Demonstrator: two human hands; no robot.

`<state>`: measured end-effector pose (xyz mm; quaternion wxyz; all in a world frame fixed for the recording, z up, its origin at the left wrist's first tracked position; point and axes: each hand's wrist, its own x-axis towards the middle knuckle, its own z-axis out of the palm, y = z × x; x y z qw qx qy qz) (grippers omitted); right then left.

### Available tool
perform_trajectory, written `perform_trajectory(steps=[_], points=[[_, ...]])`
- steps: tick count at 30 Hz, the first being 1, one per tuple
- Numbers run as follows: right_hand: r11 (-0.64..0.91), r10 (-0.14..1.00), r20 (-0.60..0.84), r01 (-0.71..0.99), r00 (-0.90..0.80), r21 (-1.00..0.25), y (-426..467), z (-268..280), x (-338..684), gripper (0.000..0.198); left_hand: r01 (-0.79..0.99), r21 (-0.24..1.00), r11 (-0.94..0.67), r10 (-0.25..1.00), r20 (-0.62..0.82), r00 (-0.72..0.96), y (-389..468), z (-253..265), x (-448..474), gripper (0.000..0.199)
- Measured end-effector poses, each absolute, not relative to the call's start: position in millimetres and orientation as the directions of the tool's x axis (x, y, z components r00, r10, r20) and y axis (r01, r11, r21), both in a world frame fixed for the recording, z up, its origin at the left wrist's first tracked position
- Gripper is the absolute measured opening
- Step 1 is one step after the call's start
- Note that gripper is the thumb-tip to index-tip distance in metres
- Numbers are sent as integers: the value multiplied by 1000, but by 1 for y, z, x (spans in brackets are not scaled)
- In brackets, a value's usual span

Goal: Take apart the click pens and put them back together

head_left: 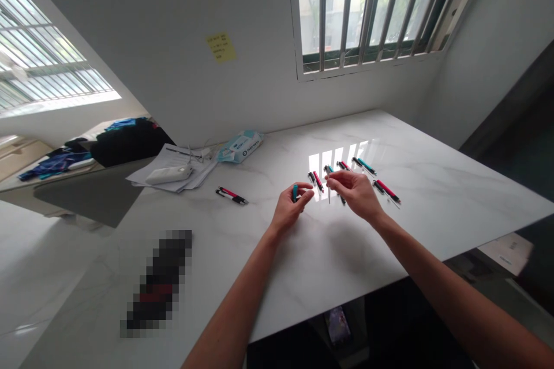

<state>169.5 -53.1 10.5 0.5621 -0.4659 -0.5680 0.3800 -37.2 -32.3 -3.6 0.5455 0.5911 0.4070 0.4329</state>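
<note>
My left hand (286,210) is closed around a short teal pen barrel (295,193), which stands upright between its fingers. In the fingertips of my right hand (359,195) is a thin pale pen refill (329,194), held upright just right of the left hand. Behind and beside the hands lie pens in parts: a red barrel (318,180) with a black piece, a red barrel (345,166), a teal barrel (366,165), and a longer red barrel (388,189) with a loose refill (393,202) beside it. My right hand partly hides the parts behind it.
Left of the hands lies a red and black pen (232,195). Farther back are a wipes pack (240,146), papers (197,176) and a white device (168,174). A pixelated dark object (160,277) lies on the marble-patterned table (208,311). A phone (337,326) shows below the edge.
</note>
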Motion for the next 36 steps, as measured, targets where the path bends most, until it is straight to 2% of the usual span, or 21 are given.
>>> perform_trajectory(steps=[4,13,18,20,23,28,36], points=[[274,962,267,311,-66,-910,-67,-3,163,17,-45,998,-32,971,42,237,-32,-2,-38,51],[317,948,293,402,-120,-859,-81,-9,154,15,9,1000,1,965,-4,263,-34,-5,-36,42],[292,952,290,583,-100,-758,-88,-8,171,14,-34,999,-10,982,16,190,-28,-8,-40,45],[252,954,295,652,-45,-715,-89,-8,183,14,9,999,-53,985,50,167,-27,-9,-42,42],[197,950,312,736,20,-647,-86,-10,201,11,164,972,-169,972,137,190,-28,-9,-41,33],[149,957,288,827,17,-542,-75,-21,216,12,465,836,-293,944,177,277,-34,-6,-38,18],[128,959,282,896,-3,-426,-77,-22,210,13,554,776,-302,939,142,313,-38,-3,-36,12]])
